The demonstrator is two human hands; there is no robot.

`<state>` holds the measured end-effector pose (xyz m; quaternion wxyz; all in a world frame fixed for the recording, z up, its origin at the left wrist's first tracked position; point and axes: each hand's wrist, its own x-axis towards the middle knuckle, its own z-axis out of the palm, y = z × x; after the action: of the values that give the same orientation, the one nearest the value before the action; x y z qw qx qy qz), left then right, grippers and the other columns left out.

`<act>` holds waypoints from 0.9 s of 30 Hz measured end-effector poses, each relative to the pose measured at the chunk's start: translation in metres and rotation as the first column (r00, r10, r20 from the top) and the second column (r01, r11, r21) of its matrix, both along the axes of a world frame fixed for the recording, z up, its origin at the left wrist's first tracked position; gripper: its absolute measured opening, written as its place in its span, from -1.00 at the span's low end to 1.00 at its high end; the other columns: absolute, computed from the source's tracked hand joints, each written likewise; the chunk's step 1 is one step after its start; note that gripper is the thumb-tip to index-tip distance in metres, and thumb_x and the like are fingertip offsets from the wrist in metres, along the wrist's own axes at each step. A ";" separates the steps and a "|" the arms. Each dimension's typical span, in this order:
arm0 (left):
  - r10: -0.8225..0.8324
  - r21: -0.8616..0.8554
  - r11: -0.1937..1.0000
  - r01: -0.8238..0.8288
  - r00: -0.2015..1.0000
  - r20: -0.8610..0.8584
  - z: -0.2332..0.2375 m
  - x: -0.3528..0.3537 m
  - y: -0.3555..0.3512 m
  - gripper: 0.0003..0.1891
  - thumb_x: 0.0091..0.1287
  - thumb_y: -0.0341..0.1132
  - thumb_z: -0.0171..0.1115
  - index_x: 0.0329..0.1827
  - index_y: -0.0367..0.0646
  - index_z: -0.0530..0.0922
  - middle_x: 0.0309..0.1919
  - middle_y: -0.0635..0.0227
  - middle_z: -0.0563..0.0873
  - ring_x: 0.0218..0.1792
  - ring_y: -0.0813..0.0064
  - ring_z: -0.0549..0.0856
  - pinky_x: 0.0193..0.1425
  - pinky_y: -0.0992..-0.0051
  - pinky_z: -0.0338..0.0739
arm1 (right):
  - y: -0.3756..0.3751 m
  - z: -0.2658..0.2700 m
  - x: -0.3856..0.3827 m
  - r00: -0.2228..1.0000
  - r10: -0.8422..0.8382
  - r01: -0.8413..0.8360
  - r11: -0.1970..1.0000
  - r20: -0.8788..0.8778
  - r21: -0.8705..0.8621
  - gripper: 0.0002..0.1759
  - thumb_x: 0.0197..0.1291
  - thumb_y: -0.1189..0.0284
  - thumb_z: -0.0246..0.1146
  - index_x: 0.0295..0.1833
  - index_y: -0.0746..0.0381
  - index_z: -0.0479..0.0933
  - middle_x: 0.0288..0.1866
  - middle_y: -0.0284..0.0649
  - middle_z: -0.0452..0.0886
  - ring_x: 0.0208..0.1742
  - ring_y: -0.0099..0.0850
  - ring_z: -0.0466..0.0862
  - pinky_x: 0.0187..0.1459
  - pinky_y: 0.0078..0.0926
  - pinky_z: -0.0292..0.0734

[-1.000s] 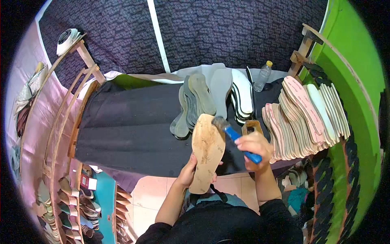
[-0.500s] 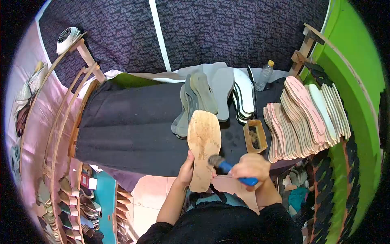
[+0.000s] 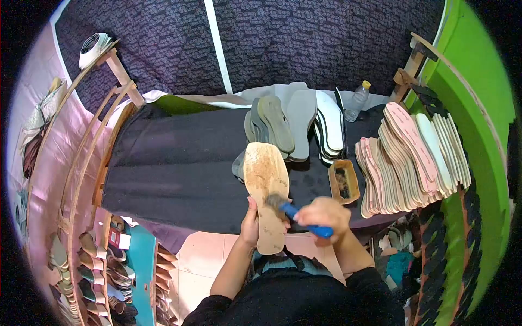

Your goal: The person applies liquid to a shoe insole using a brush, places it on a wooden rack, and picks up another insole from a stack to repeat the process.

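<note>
My left hand (image 3: 250, 224) grips a tan shoe sole (image 3: 267, 179) by its narrower lower half, with the thumb along the left edge and fingertips showing at the right. Brown wet smears mark the sole's face. In my right hand (image 3: 328, 216) is a brush (image 3: 291, 208) with a blue handle, its dark bristles touching the sole near the middle. The right hand is a little blurred, its fingers wrapped round the handle. To the right, a small tan open container (image 3: 356, 190) with dark residue inside stands on the black-covered table (image 3: 174, 163).
Behind the sole lie grey and olive soles (image 3: 274, 124) and a white stack (image 3: 329, 125). A clear bottle (image 3: 357, 102) with a yellow cap stands at the back. Pink and cream soles (image 3: 399, 157) are piled at right. Shelves of shoe parts (image 3: 117, 277) flank the lower left.
The brush has moved left and slightly up across the sole, with my right hand following. The sole has shifted slightly left, and more brown smear shows on its upper half.
</note>
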<state>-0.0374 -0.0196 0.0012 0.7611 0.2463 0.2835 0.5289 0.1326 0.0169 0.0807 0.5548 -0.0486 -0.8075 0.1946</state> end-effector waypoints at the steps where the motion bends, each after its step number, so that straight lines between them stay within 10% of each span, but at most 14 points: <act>1: -0.001 0.000 1.000 0.001 1.000 0.000 -0.001 -0.001 -0.001 -0.07 0.25 0.40 -0.64 0.26 -0.26 0.27 -0.26 0.11 0.62 -0.43 0.36 0.61 -0.30 0.46 0.54 | 0.004 -0.002 -0.003 0.990 -0.131 0.132 0.991 -0.056 0.026 -0.83 -0.02 0.42 0.17 -0.33 0.28 0.57 -0.45 -0.16 0.65 -0.48 -0.31 0.66 -0.53 -0.49 0.42; 4: -0.088 0.053 0.995 0.089 0.996 -0.018 0.001 -0.001 -0.002 -0.05 0.22 0.42 -0.64 0.26 -0.28 0.26 -0.44 0.14 0.60 -0.46 0.36 0.61 -0.32 0.47 0.53 | 0.009 -0.001 -0.008 0.969 -0.210 0.215 0.976 -0.133 0.024 -0.86 -0.03 0.46 0.15 -0.35 0.26 0.57 -0.47 -0.16 0.64 -0.50 -0.32 0.65 -0.55 -0.50 0.42; 9: 0.153 -0.151 0.979 -0.135 0.981 0.119 0.007 0.005 0.002 -0.19 0.32 0.32 -0.61 0.31 -0.16 0.23 0.11 0.10 0.49 -0.33 0.32 0.63 -0.24 0.41 0.58 | -0.005 -0.012 -0.005 0.986 0.139 -0.140 0.990 0.095 0.005 -0.79 -0.11 0.45 0.19 -0.34 0.33 0.59 -0.43 -0.11 0.65 -0.53 -0.32 0.63 -0.53 -0.54 0.43; 17: -0.134 0.093 0.987 0.129 0.990 0.052 0.001 -0.001 -0.003 -0.02 0.22 0.43 -0.66 0.24 -0.32 0.28 -0.42 0.06 0.62 -0.44 0.35 0.62 -0.31 0.49 0.52 | 0.012 -0.002 -0.003 0.968 -0.238 0.242 0.969 -0.085 0.039 -0.82 0.07 0.41 0.15 -0.35 0.30 0.55 -0.43 -0.13 0.64 -0.45 -0.29 0.67 -0.49 -0.47 0.46; 21: 0.011 0.072 0.997 -0.014 0.999 0.045 -0.002 -0.002 0.002 -0.13 0.28 0.36 -0.64 0.32 -0.16 0.22 0.14 0.14 0.47 -0.26 0.35 0.62 -0.24 0.41 0.57 | -0.009 -0.010 -0.001 0.979 0.193 -0.192 0.981 0.065 -0.013 -0.75 0.06 0.35 0.10 -0.44 0.31 0.55 -0.49 -0.12 0.63 -0.56 -0.32 0.64 -0.61 -0.50 0.43; 27: -0.220 0.215 0.958 0.187 0.965 0.143 -0.020 -0.012 0.004 -0.12 0.28 0.36 -0.63 0.30 -0.23 0.23 -0.03 0.13 0.56 -0.30 0.36 0.63 -0.25 0.42 0.58 | 0.001 -0.003 0.005 0.966 -0.257 0.258 0.966 -0.031 0.028 -0.87 -0.01 0.49 0.18 -0.30 0.28 0.53 -0.33 -0.08 0.64 -0.45 -0.27 0.63 -0.48 -0.47 0.47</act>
<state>-0.0497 -0.0158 -0.0184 0.8039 0.3046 0.1378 0.4918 0.1375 0.0180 0.0782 0.5867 -0.1415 -0.7899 0.1086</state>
